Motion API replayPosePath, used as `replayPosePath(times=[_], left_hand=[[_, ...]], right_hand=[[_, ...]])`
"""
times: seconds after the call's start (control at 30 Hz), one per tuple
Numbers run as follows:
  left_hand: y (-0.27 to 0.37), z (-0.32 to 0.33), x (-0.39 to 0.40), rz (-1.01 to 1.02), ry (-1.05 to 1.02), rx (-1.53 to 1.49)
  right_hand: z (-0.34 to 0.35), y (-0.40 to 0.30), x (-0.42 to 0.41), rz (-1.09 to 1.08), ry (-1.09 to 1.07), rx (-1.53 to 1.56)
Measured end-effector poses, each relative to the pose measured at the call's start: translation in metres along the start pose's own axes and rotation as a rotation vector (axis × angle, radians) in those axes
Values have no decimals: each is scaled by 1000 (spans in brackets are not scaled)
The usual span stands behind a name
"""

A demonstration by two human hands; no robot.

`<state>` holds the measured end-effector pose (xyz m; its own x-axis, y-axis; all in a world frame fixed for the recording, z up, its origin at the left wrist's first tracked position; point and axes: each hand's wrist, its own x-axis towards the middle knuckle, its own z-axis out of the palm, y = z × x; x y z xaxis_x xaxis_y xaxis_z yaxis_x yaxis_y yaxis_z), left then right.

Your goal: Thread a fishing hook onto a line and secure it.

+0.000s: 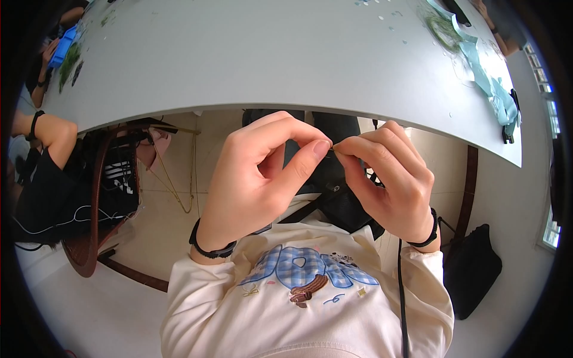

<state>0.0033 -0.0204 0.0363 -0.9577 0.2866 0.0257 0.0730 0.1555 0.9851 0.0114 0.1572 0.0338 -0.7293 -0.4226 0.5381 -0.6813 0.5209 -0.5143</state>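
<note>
My left hand (pixel 264 170) and my right hand (pixel 389 174) are raised over my lap, just short of the table edge. Thumb and index finger of each are pinched, and the fingertips of both hands meet. Something tiny and thin seems to be held between them, too small to identify. A black band circles each wrist. Beyond my hands lies the pale table (pixel 268 58).
Light-blue ribbon-like material (pixel 481 74) and a coil of green strands (pixel 441 33) lie on the table at the right. At the far left a person's hand touches a blue tray (pixel 63 47), near more green strands (pixel 68 67). A brown-framed chair (pixel 96 201) stands left.
</note>
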Motion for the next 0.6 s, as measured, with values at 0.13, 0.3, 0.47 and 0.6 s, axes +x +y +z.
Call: replayPosePath(times=[0.13,0.3,0.47,0.6], left_hand=[[3,-1,2,-50,-59,58],[-2,-1,3,-69,-90,32],[-7,5,5,7,-28,-79],[-13,7,4,36,-24,-121]], right_hand=[[0,0,1,-12,-5,-4],[-1,-1,1,-14,-12,-11],[0,0,0,10,-1,6],[2,-1,-1,78,36,52]])
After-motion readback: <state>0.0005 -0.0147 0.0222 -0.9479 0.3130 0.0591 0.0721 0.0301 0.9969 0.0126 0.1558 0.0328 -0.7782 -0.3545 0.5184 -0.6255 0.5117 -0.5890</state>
